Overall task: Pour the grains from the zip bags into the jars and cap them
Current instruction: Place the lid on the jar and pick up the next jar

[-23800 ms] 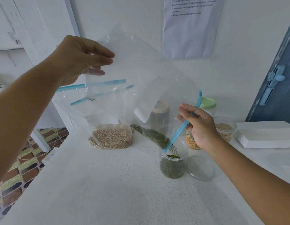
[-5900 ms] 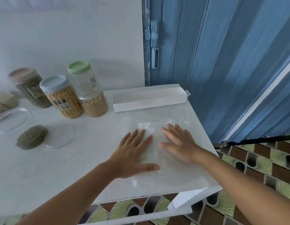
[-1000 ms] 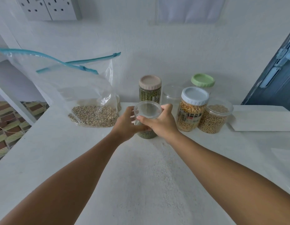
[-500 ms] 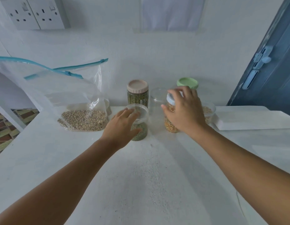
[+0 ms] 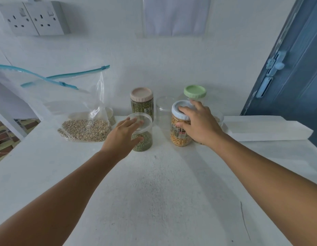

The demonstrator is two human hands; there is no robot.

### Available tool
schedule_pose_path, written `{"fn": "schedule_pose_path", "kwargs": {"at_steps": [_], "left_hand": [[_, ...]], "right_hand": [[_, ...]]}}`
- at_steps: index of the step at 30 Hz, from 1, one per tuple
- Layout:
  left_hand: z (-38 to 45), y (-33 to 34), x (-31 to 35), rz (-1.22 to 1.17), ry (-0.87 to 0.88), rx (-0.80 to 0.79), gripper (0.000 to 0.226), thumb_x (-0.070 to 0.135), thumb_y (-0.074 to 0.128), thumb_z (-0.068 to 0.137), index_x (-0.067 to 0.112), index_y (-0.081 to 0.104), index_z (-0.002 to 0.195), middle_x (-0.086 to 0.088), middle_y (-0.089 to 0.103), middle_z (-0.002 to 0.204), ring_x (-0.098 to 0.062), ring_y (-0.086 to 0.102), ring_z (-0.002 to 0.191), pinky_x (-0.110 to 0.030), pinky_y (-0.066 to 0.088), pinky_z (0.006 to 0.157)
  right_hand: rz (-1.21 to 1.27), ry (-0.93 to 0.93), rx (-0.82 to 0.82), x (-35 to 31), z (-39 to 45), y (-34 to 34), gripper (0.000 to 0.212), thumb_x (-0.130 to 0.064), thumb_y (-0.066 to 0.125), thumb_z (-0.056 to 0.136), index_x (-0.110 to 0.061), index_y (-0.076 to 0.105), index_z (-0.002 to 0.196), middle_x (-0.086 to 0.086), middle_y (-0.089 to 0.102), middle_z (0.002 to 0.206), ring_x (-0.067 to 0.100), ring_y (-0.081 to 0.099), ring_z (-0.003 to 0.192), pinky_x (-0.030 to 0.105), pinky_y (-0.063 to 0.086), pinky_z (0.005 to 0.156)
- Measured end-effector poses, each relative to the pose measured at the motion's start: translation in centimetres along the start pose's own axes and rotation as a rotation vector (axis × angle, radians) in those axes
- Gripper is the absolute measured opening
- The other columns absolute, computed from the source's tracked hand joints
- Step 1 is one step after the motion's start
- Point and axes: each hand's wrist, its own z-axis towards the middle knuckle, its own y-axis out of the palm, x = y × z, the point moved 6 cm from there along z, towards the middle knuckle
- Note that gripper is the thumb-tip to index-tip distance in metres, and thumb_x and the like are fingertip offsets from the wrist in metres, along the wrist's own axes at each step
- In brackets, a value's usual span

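Gripping the corn jar (image 5: 180, 132) near its white lid, the right hand (image 5: 198, 125) wraps round its upper wall. Left hand (image 5: 125, 134), fingers relaxed and spread, rests against the capped mung jar (image 5: 142, 137). The zip bag (image 5: 83, 118) of pale grains slumps left of both hands, mouth gaping: limp, slippery, likely bottom-heavy; best pinched at the top corners.

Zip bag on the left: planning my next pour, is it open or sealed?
Open. The zip bag's blue zipper strips curve apart at the top.
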Motion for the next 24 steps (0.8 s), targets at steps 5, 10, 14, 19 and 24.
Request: {"fn": "schedule_pose_path", "kwargs": {"at_steps": [5, 10, 14, 19, 24], "left_hand": [[0.5, -0.4, 0.0, 0.095, -0.013, -0.074, 0.065, 0.046, 0.074, 0.092, 0.025, 0.053, 0.150, -0.003, 0.050, 0.157, -0.032, 0.043, 0.147, -0.055, 0.040, 0.117], [2.0, -0.7, 2.6, 0.203, -0.027, -0.041, 0.080, 0.067, 0.064, 0.089, 0.018, 0.048, 0.150, -0.011, 0.048, 0.150, -0.035, 0.045, 0.138, -0.054, 0.039, 0.115], [5.9, 1.1, 7.3, 0.254, 0.078, -0.087, 0.081, 0.060, 0.065, 0.094, 0.016, 0.036, 0.156, -0.011, 0.040, 0.157, -0.033, 0.035, 0.146, -0.050, 0.032, 0.120], [11.5, 4.2, 9.6, 0.364, 0.054, -0.252, 0.083, 0.050, 0.065, 0.098, 0.010, 0.026, 0.159, -0.014, 0.025, 0.167, -0.035, 0.022, 0.155, -0.051, 0.026, 0.123], [13.7, 6.1, 8.4, 0.419, 0.002, -0.309, 0.058, 0.028, 0.061, 0.102, 0.007, 0.037, 0.151, -0.014, 0.043, 0.155, -0.034, 0.040, 0.144, -0.048, 0.037, 0.115]], "right_hand": [[0.046, 0.000, -0.028, 1.4, -4.4, -1.2, 0.061, -0.041, 0.070, 0.097, -0.035, 0.048, 0.153, 0.005, 0.027, 0.167, 0.037, 0.030, 0.147, 0.049, 0.034, 0.116], [0.038, 0.048, -0.009, 3.7, -7.2, -2.2, 0.061, -0.042, 0.070, 0.097, -0.035, 0.047, 0.153, 0.005, 0.026, 0.168, 0.036, 0.026, 0.149, 0.052, 0.034, 0.120], [0.054, 0.057, -0.014, 4.1, -7.4, -2.3, 0.062, -0.042, 0.068, 0.098, -0.035, 0.045, 0.155, 0.004, 0.022, 0.169, 0.034, 0.024, 0.150, 0.051, 0.032, 0.121], [0.072, 0.054, -0.021, 4.2, -7.1, -2.1, 0.059, -0.041, 0.064, 0.101, -0.036, 0.042, 0.156, 0.003, 0.019, 0.170, 0.033, 0.021, 0.151, 0.049, 0.028, 0.123], [0.062, 0.047, -0.019, 4.4, -7.0, -1.8, 0.060, -0.044, 0.062, 0.101, -0.038, 0.039, 0.157, 0.002, 0.018, 0.171, 0.034, 0.021, 0.152, 0.047, 0.027, 0.123]]}}
